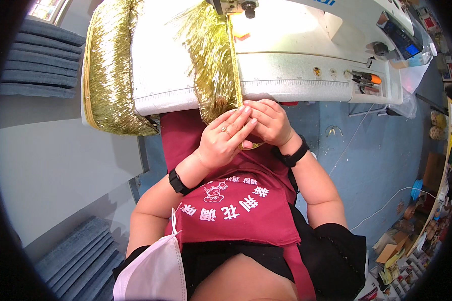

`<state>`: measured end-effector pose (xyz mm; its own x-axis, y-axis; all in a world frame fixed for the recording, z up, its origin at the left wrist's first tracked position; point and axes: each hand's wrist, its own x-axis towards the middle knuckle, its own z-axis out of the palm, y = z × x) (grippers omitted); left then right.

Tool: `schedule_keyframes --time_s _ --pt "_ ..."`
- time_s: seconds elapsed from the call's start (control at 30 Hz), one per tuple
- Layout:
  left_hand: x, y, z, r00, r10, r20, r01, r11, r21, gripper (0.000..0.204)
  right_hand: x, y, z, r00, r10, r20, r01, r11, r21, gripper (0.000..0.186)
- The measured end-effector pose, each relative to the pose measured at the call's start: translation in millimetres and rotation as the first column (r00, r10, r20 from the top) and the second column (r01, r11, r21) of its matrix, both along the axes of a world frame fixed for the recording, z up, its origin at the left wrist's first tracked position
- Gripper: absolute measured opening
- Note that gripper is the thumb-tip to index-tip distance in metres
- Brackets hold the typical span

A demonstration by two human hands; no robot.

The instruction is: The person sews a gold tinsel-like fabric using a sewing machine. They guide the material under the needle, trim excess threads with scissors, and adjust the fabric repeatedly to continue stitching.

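A strip of gold tinsel fringe [211,70] runs from under the sewing machine head [231,6] toward me, over the front edge of the machine bed. Its narrow gold band [235,75] forms the right side, and the loose strands lie to the left. At the near end, my left hand [226,135] and my right hand [270,123] meet fingertip to fingertip, closed on the band. The left fingers lie across it; the right fingers curl in from the other side. A small loop of band shows beneath them.
A thick bundle of gold fringe [110,65] hangs over the table's left edge. Orange-handled snips [370,78] lie in a recess at the bed's right end, below a control panel [399,36]. Blue-grey slabs [40,62] are stacked at left. A white mask [155,271] hangs near my left arm.
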<state>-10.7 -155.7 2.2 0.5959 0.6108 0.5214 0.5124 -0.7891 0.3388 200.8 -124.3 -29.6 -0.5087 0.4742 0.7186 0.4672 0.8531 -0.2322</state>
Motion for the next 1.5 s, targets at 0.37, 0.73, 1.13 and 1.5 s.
schedule_keyframes --time_s 0.37,0.73,1.13,1.5 --pt "0.0 3.1 0.5 1.000 0.012 -0.016 -0.012 0.999 0.033 0.052 0.7 0.2 -1.0 1.000 -0.001 -0.001 0.001 1.000 0.000 0.027" --pt "-1.1 0.7 -1.2 1.000 0.013 -0.020 -0.012 1.000 0.025 0.050 3.1 -0.3 -3.4 0.999 -0.002 0.033 0.002 1.000 -0.004 0.031" --pt "-0.2 1.6 -1.7 0.999 0.013 -0.034 -0.013 1.000 0.018 0.050 4.5 0.5 -1.6 0.999 -0.005 0.035 0.005 1.000 -0.009 0.028" --pt "1.3 0.5 -1.3 1.000 0.007 -0.021 -0.006 1.000 0.008 0.054 4.1 1.1 -2.9 1.000 0.004 0.015 -0.004 1.000 -0.002 0.024"
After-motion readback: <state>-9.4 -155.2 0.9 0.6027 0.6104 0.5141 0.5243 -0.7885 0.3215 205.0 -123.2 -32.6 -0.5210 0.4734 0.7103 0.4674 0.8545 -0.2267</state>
